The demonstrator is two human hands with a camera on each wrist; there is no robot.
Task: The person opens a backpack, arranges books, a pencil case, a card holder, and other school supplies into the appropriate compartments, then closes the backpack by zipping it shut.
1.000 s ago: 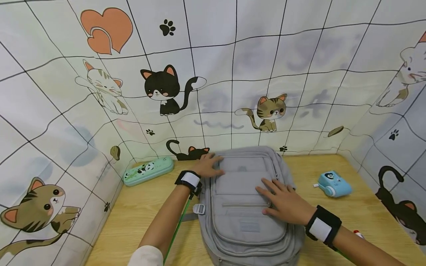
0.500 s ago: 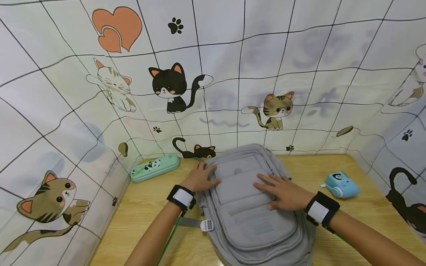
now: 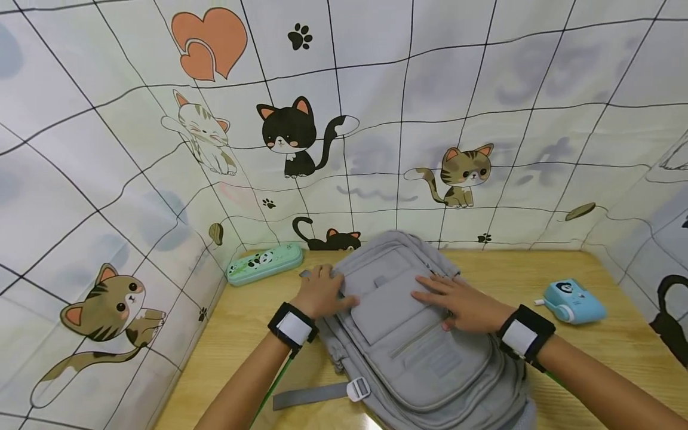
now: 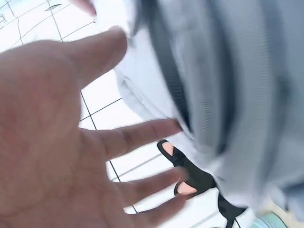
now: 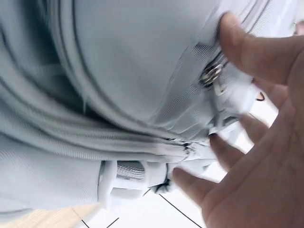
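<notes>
A grey backpack (image 3: 430,352) lies front side up on the wooden table, turned at a slant with its top toward the back left. My left hand (image 3: 321,294) is at its upper left edge, thumb over the front panel. In the left wrist view, the slightly bent fingers (image 4: 142,137) reach along the bag's zipped side. My right hand (image 3: 467,304) rests on the front pocket with its fingers spread. Beside the right thumb, a metal zipper pull (image 5: 212,75) shows in the right wrist view. A grey strap (image 3: 312,395) with a pale buckle (image 3: 358,389) extends from the bag's left side.
A mint-green pencil case (image 3: 266,264) with panda prints lies at the table's back left. On the right stands a small light-blue gadget (image 3: 575,301) with a white knob. Cat-printed cloth (image 3: 376,149) hangs behind the table (image 3: 516,269) and along its sides.
The backpack has turned counterclockwise, its lower end swinging right and its top left. Both hands stayed on it, the left sliding nearer along its edge. More strap shows. The head view has shifted left.
</notes>
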